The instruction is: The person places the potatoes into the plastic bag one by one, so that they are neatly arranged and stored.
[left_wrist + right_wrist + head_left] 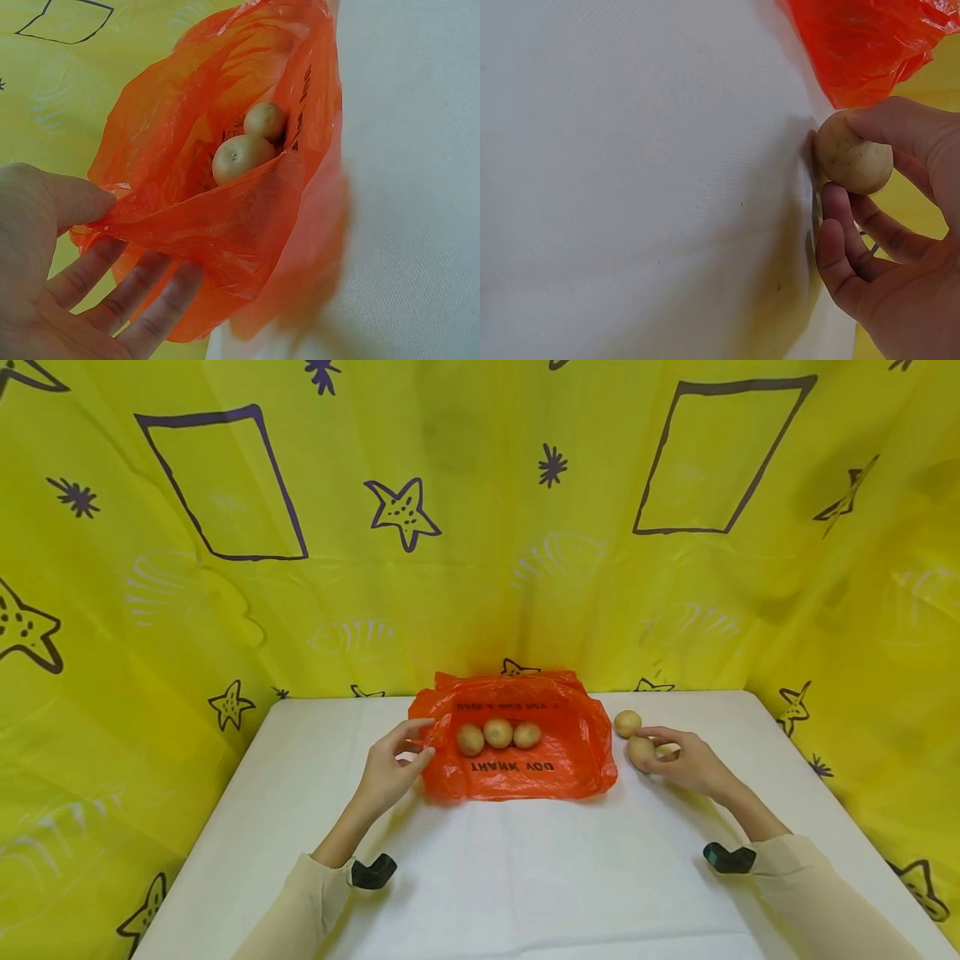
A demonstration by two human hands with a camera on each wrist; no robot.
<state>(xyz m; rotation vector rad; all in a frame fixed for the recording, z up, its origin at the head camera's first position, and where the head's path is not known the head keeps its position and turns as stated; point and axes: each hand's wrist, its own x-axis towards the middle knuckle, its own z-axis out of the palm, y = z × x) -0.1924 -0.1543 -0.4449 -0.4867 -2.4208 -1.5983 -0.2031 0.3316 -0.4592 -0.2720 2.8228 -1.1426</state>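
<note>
From the person's head view, I see a white-covered desk point(480, 868) with yellow patterned sheeting point(480, 435) rising behind its far edge and along its left and right edges. A red plastic bag point(540, 787) lies open near the middle of the far edge, its black lettering showing, and three potatoes point(498, 733) sit in a row inside. The left hand point(390, 770) is at the bag's left side. Toward the desk's far right corner, the right hand point(692, 765) pinches a loose potato point(640, 753); another potato point(627, 723) lies just beyond, nearer the far edge. Each wrist carries a dark device point(372, 872) below a pale sleeve point(300, 902).

From the left wrist, I see the thumb and fingers pinching the bag's rim, the other fingers spread behind the thin red film. Two of the potatoes inside show past the rim, touching each other.

From the right wrist, the potato sits between thumb and fingertips, with the bag's edge close by. Whether it touches the desk I cannot tell.
</note>
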